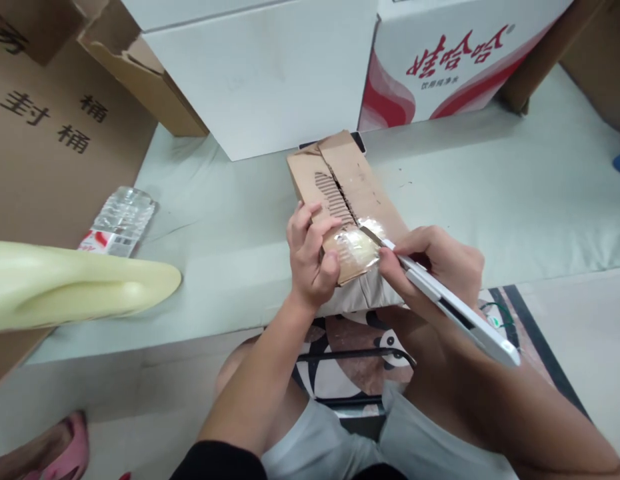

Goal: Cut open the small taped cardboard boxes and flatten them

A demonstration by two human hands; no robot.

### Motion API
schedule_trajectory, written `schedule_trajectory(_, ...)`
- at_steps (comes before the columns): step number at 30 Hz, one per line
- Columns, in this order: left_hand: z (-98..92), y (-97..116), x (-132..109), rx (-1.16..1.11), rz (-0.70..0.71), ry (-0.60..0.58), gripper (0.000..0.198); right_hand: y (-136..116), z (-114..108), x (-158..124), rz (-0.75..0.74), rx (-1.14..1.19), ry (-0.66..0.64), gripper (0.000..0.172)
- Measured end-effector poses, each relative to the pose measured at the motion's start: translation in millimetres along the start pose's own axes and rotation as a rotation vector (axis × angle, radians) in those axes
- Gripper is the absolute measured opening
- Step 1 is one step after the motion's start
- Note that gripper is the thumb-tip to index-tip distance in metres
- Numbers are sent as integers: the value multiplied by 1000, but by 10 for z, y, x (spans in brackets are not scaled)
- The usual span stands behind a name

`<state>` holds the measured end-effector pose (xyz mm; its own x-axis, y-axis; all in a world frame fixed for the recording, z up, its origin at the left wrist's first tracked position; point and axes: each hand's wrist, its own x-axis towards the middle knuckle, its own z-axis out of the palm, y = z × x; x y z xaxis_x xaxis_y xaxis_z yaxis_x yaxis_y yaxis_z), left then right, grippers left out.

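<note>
A small brown cardboard box [363,180] lies near the front edge of the cloth-covered surface, its upper face torn to bare corrugation along the middle seam. Over the near end of that seam is a shiny patch of clear tape [357,247]. My left hand [310,250] grips the box's left side, fingers curled on top and thumb at the near end. In my right hand [440,260] is a white utility knife [447,303], fingers closed around its body. Its bared blade [371,235] meets the box at the tape by the seam; how deep it goes I cannot tell.
White cartons [270,73] with red print stand behind the box, and a dark flat object [359,142] shows between. To the left are a clear plastic bottle [125,217], a pale yellow curved object [85,283] and large brown cartons [50,133]. Below sits a panda-print stool [350,360].
</note>
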<state>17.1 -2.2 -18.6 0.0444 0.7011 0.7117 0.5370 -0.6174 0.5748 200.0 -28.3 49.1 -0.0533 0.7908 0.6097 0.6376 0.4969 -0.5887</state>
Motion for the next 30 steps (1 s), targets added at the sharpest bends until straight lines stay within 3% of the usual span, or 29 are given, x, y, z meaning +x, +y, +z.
schedule_trajectory(5, -6, 25, 1, 36, 0, -4, 44, -83, 30, 52, 67, -63, 0, 23)
schedule_trajectory(11, 12, 42, 0, 55, -3, 20, 43, -130, 23, 106, 182, -44, -97, 22)
schedule_trajectory(16, 24, 59, 13, 94, 2, 37, 46, -138, -20, 69, 165, -38, -82, 20)
schedule_trajectory(30, 35, 16, -9, 51, -11, 23, 49, -153, -96, 220, 244, 30, -216, 20)
